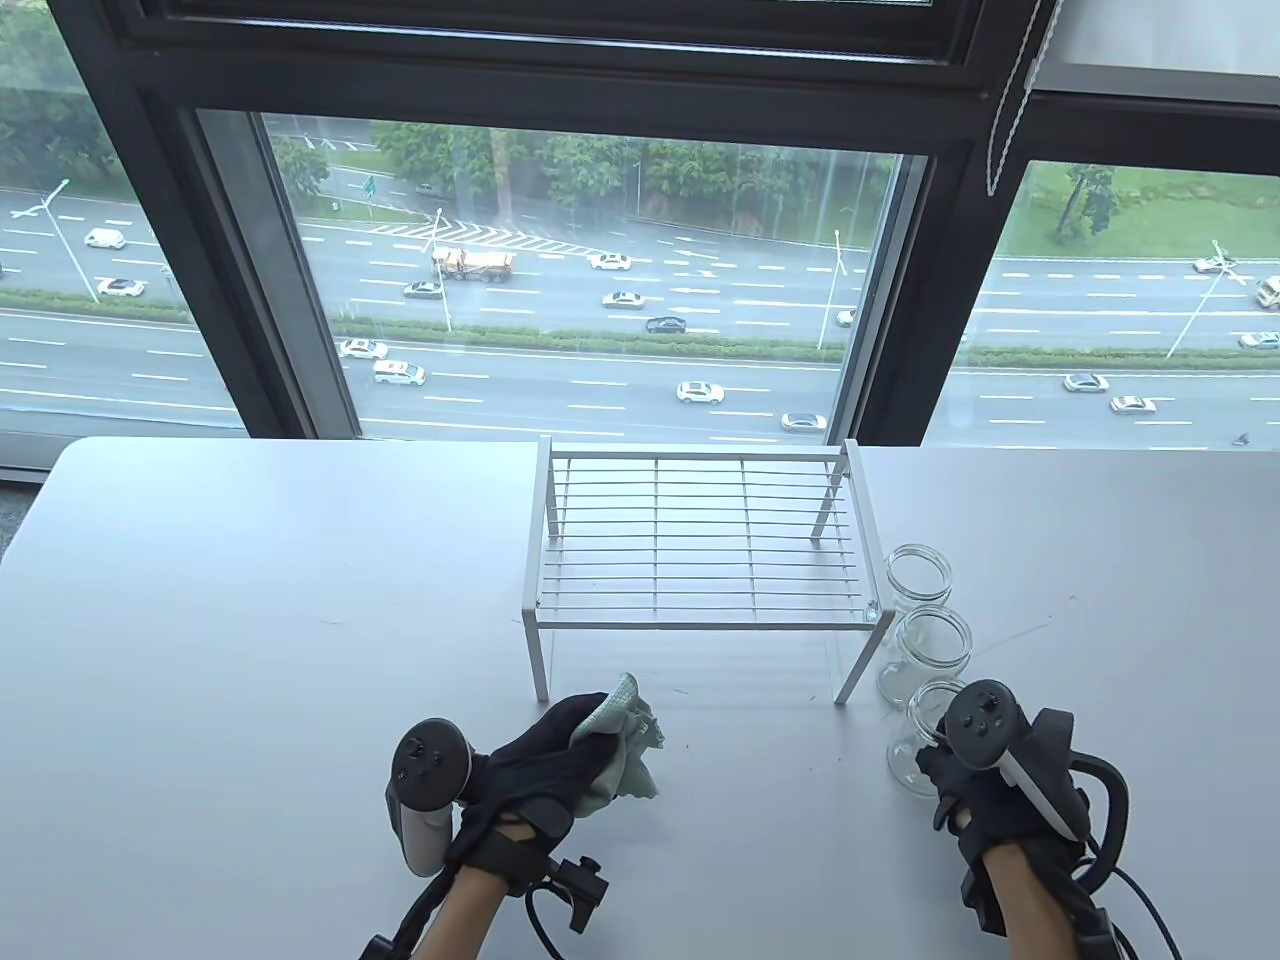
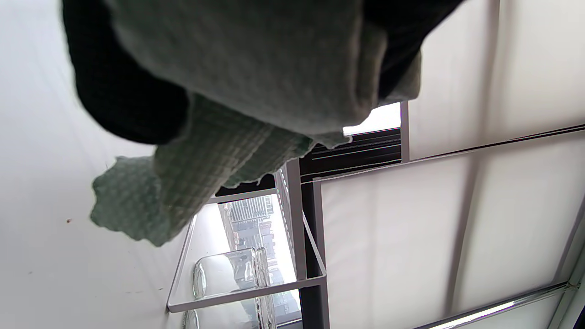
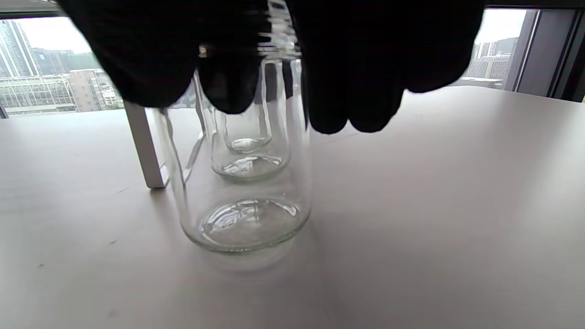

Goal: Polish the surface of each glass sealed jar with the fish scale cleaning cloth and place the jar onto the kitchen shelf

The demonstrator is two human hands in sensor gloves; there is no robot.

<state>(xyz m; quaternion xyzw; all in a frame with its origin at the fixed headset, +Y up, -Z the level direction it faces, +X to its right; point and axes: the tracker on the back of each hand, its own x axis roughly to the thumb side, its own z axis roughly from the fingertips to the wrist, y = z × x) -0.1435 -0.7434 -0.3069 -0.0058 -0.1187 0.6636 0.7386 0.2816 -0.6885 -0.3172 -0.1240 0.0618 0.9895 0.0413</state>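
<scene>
Three open glass jars stand in a row right of the white wire shelf: the far jar, the middle jar and the near jar. My right hand grips the near jar around its neck, fingers curled over the rim; the jar's base is on or just above the table. My left hand holds the pale green fish scale cloth bunched in its fingers, just in front of the shelf's near left leg. In the left wrist view the cloth fills the top.
The shelf's top grid carries nothing. The grey table runs to a large window at the back. The shelf's near right leg stands close beside the gripped jar.
</scene>
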